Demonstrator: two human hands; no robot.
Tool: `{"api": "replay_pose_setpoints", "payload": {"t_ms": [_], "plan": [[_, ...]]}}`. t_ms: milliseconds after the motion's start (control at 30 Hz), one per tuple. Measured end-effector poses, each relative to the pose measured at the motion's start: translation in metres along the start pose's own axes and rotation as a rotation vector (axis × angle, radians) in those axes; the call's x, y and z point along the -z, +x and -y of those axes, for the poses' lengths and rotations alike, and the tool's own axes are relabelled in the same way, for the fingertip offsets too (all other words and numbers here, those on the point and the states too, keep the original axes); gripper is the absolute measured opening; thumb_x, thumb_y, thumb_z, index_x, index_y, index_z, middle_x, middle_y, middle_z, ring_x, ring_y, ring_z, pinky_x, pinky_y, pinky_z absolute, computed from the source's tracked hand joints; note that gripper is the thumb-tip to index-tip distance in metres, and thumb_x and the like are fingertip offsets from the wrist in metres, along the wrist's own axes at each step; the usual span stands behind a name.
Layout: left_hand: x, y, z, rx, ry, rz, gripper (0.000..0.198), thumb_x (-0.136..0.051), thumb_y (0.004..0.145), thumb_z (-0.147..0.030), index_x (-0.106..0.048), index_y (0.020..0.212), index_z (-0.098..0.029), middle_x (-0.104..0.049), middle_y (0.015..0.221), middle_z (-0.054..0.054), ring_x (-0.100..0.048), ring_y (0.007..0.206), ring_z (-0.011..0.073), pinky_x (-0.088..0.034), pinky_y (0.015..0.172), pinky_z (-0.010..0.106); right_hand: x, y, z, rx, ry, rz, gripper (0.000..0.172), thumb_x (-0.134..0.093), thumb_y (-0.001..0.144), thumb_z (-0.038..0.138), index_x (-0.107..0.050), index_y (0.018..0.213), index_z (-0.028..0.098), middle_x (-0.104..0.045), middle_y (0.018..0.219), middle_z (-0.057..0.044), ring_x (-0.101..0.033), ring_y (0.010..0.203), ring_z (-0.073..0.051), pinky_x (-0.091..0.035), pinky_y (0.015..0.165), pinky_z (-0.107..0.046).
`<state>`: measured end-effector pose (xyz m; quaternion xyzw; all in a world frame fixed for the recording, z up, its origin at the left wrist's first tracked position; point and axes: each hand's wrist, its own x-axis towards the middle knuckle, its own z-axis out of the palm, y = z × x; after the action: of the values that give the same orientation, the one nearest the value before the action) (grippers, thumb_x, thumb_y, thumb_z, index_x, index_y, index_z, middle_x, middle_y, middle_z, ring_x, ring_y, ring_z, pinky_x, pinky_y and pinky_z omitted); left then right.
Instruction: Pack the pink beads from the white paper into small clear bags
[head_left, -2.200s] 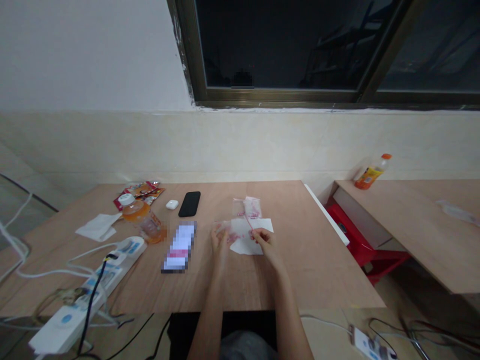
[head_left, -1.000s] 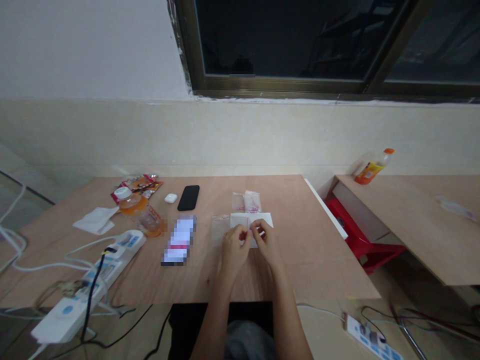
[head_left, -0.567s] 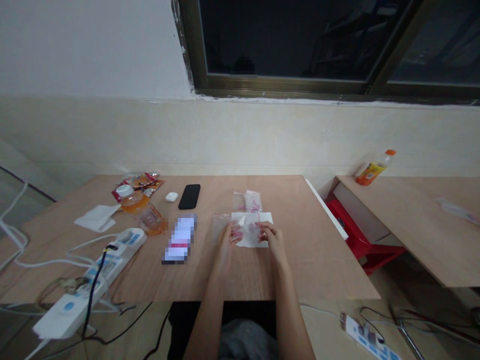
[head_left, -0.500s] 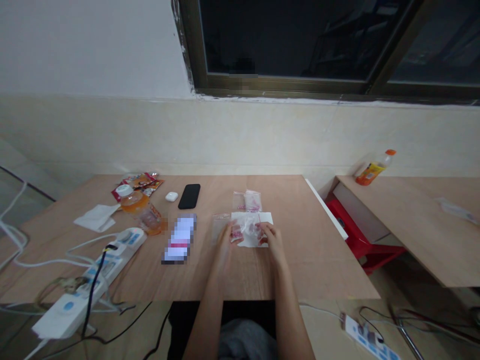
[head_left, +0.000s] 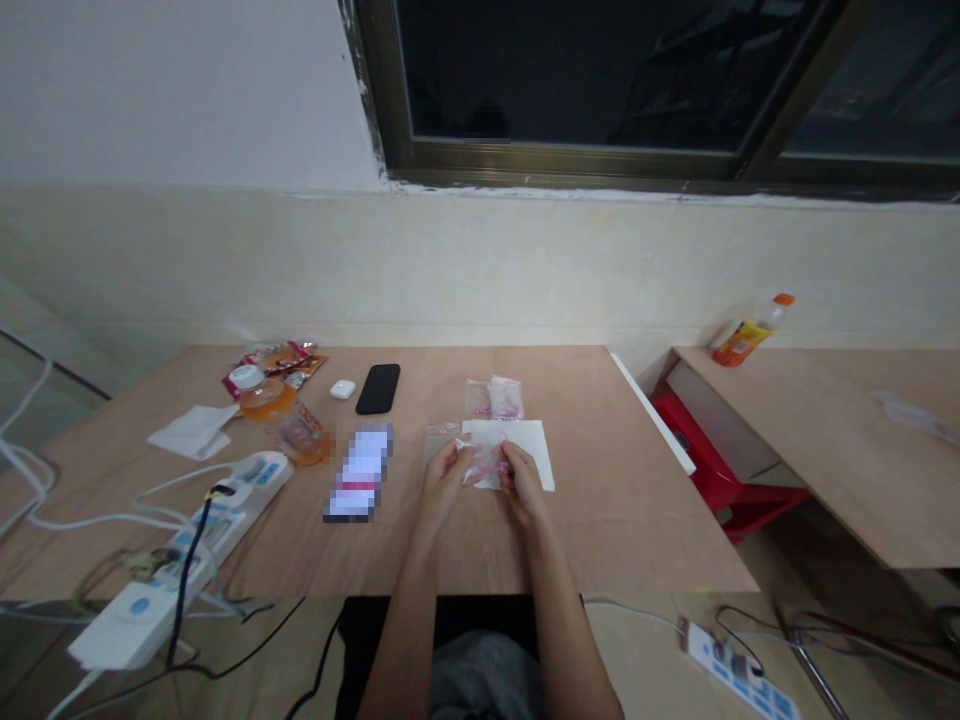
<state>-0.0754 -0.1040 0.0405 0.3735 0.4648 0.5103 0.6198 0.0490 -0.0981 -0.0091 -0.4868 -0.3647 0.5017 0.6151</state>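
Observation:
Both my hands are over a sheet of white paper (head_left: 534, 450) lying on the wooden table. My left hand (head_left: 442, 478) is closed on a small clear plastic bag (head_left: 471, 470) with pink-red marks or contents. Close by, my right hand (head_left: 523, 482) pinches at the right side of the pinkish plastic; a thin strip shows above its fingertips, too small to name. Another clear plastic bag (head_left: 436, 436) lies flat beside the left fingers. Beyond the paper rest two more small bags: a flat clear one (head_left: 476, 397) and a fuller whitish one (head_left: 506, 397) with pink marks.
To the left are a black phone (head_left: 379, 388), a lit phone (head_left: 361, 475), a white earbud case (head_left: 343, 389), an orange drink bottle (head_left: 281, 415), tissue (head_left: 193, 432), snack wrappers (head_left: 281, 360) and a corded power strip (head_left: 187, 560). A second table (head_left: 840, 420) stands right, above a red stool (head_left: 720, 480).
My right hand has moved left, closer to my left hand, uncovering the right part of the paper. The left hand's fingers have curled more around the bag.

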Motion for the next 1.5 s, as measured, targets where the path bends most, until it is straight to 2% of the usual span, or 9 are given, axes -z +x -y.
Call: {"api": "replay_pose_setpoints", "payload": {"t_ms": [100, 300, 533, 733, 900, 1067, 1200, 1400, 1500], "plan": [[0.002, 0.003, 0.006, 0.029, 0.051, -0.001, 0.050, -0.080, 0.062, -0.039, -0.064, 0.104, -0.016, -0.070, 0.103, 0.011, -0.067, 0.090, 0.0237, -0.056, 0.067, 0.030, 0.002, 0.002, 0.000, -0.014, -0.026, -0.007, 0.042, -0.053, 0.078, 0.058, -0.046, 0.063, 0.020, -0.037, 0.054, 0.005, -0.029, 0.047, -0.009, -0.025, 0.043, -0.022], [0.007, 0.009, 0.021, 0.049, 0.053, 0.023, 0.050, -0.083, 0.059, -0.034, -0.062, 0.099, -0.015, -0.071, 0.089, 0.008, -0.068, 0.078, 0.0194, -0.056, 0.065, 0.029, 0.006, 0.001, 0.011, 0.125, -0.217, -0.032, 0.049, -0.050, 0.079, 0.063, -0.041, 0.057, 0.021, -0.040, 0.055, 0.004, -0.037, 0.053, -0.011, -0.031, 0.049, -0.024], [0.006, 0.007, 0.020, 0.053, -0.011, 0.061, 0.046, -0.082, 0.060, -0.035, -0.060, 0.096, -0.016, -0.071, 0.088, 0.006, -0.068, 0.079, 0.0179, -0.055, 0.068, 0.027, 0.002, -0.002, 0.010, 0.073, -0.165, -0.102, 0.054, -0.039, 0.082, 0.070, -0.047, 0.060, 0.021, -0.042, 0.052, 0.003, -0.036, 0.048, -0.012, -0.028, 0.045, -0.024], [0.007, 0.008, 0.023, 0.055, -0.036, 0.080, 0.045, -0.082, 0.060, -0.034, -0.060, 0.095, -0.016, -0.071, 0.086, 0.006, -0.068, 0.077, 0.0162, -0.053, 0.069, 0.025, -0.001, 0.000, 0.010, 0.083, -0.100, -0.133, 0.050, -0.050, 0.077, 0.066, -0.038, 0.057, 0.022, -0.032, 0.052, 0.006, -0.029, 0.048, -0.010, -0.027, 0.044, -0.023], [0.007, 0.009, 0.028, 0.070, -0.092, 0.085, 0.045, -0.084, 0.058, -0.032, -0.061, 0.092, -0.015, -0.072, 0.085, 0.006, -0.068, 0.077, 0.0166, -0.053, 0.071, 0.027, -0.002, -0.003, 0.020, 0.145, -0.180, -0.094, 0.050, -0.048, 0.078, 0.067, -0.038, 0.058, 0.022, -0.037, 0.055, 0.004, -0.033, 0.051, -0.011, -0.030, 0.046, -0.023], [0.005, 0.007, 0.029, 0.069, -0.144, 0.105, 0.044, -0.083, 0.059, -0.029, -0.062, 0.095, -0.014, -0.072, 0.089, 0.006, -0.068, 0.077, 0.0156, -0.053, 0.071, 0.026, -0.004, -0.006, 0.024, 0.083, -0.125, -0.047, 0.052, -0.044, 0.080, 0.069, -0.040, 0.059, 0.022, -0.034, 0.051, 0.005, -0.029, 0.045, -0.009, -0.024, 0.042, -0.023], [0.005, 0.001, 0.024, 0.110, -0.174, 0.064, 0.043, -0.081, 0.061, -0.024, -0.063, 0.099, -0.016, -0.071, 0.097, 0.008, -0.069, 0.086, 0.0195, -0.054, 0.073, 0.029, -0.001, -0.005, 0.024, 0.059, -0.120, -0.012, 0.052, -0.046, 0.079, 0.069, -0.041, 0.057, 0.022, -0.036, 0.050, 0.005, -0.029, 0.044, -0.009, -0.023, 0.040, -0.022], [0.007, -0.001, 0.023, 0.143, -0.171, 0.106, 0.043, -0.081, 0.063, -0.025, -0.062, 0.101, -0.017, -0.072, 0.100, 0.009, -0.070, 0.085, 0.0206, -0.054, 0.073, 0.030, 0.008, -0.005, 0.028, 0.109, -0.183, 0.173, 0.050, -0.048, 0.084, 0.063, -0.047, 0.058, 0.020, -0.039, 0.050, 0.005, -0.034, 0.046, -0.010, -0.029, 0.045, -0.023], [0.006, 0.000, 0.025, 0.135, -0.181, 0.091, 0.040, -0.080, 0.063, -0.024, -0.063, 0.099, -0.016, -0.071, 0.101, 0.009, -0.069, 0.086, 0.0201, -0.053, 0.073, 0.029, 0.013, -0.006, 0.031, 0.151, -0.264, 0.235, 0.049, -0.045, 0.087, 0.060, -0.051, 0.061, 0.019, -0.041, 0.052, 0.004, -0.038, 0.049, -0.011, -0.032, 0.049, -0.024]]}}
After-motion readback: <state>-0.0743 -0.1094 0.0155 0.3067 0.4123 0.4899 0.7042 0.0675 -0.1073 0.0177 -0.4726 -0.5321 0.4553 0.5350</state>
